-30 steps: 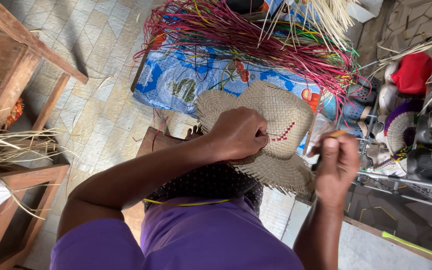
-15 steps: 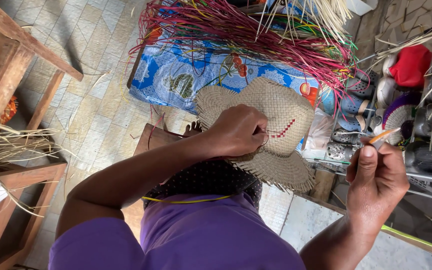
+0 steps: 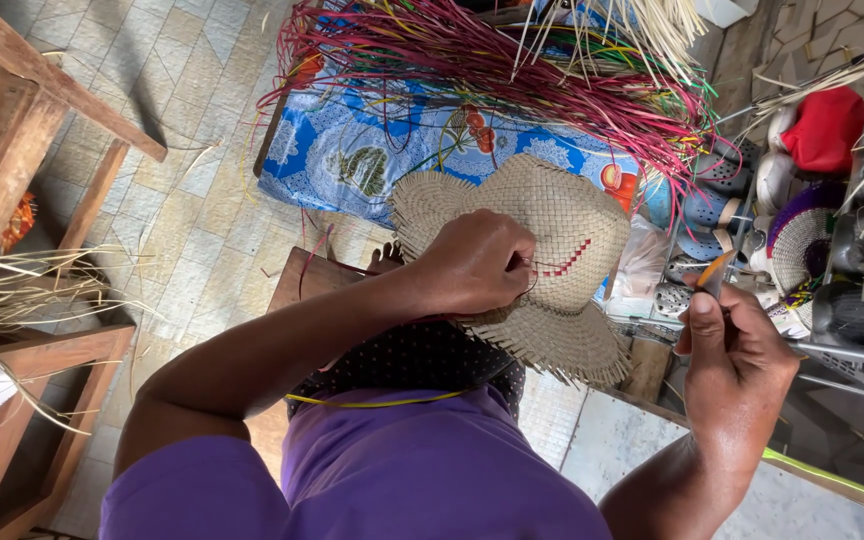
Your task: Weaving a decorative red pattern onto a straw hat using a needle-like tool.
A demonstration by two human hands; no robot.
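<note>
Both hands closed: left hand [image 3: 477, 262] pinned the tan woven straw hat [image 3: 542, 250] steady; right hand [image 3: 737, 350] pinched an orange strand [image 3: 714, 272], drawn taut.

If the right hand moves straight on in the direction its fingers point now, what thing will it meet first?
Probably the wire rack holding grey perforated shoes. The right hand pinches a small orange-tipped tool pointing up toward them, beside the straw hat. Depth is unclear from this single view.
</note>
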